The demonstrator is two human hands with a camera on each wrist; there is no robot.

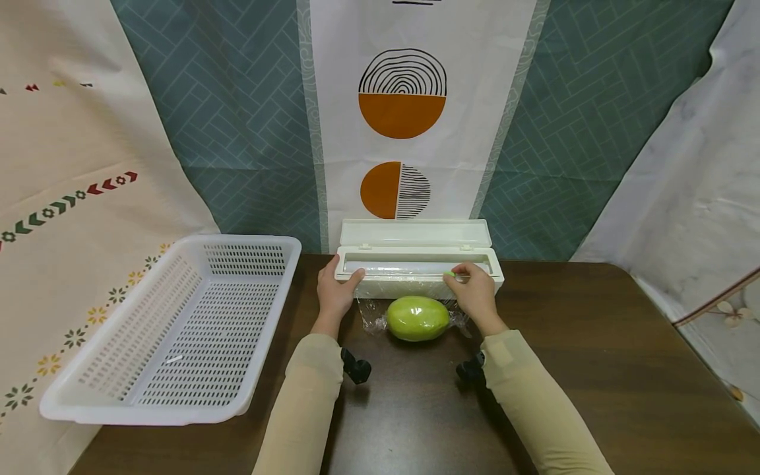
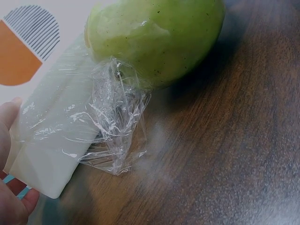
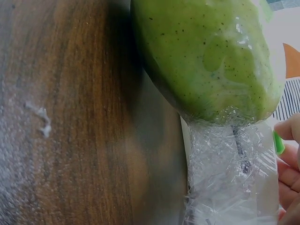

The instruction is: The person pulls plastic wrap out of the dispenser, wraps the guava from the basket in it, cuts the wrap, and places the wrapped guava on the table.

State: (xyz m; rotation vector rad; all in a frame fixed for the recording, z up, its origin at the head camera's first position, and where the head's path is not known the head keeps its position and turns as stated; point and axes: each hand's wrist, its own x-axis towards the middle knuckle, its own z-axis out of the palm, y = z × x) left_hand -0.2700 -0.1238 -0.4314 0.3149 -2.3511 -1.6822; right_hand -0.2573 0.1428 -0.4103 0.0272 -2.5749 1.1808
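Note:
A white cling film dispenser (image 1: 415, 289) stands at the back of the table, its lid (image 1: 415, 232) raised and the film roll (image 1: 410, 267) showing inside. My left hand (image 1: 334, 297) grips its left end, thumb on top and fingers at the side. With thumb and fingers my right hand (image 1: 476, 295) pinches the small green slider cutter (image 3: 279, 143) near the right end of the front edge. In front lies a green oval fruit (image 1: 418, 318), like a mango, wrapped in cling film. Crumpled film (image 2: 115, 117) spreads from both its ends, and a sheet runs up to the dispenser.
A large white plastic basket (image 1: 285, 290) with slotted walls sits at the left, with a small white scrap (image 1: 175, 359) inside. The brown wooden table (image 1: 594, 369) extends to the right. Patterned cloths (image 1: 237, 119) hang behind and beside it.

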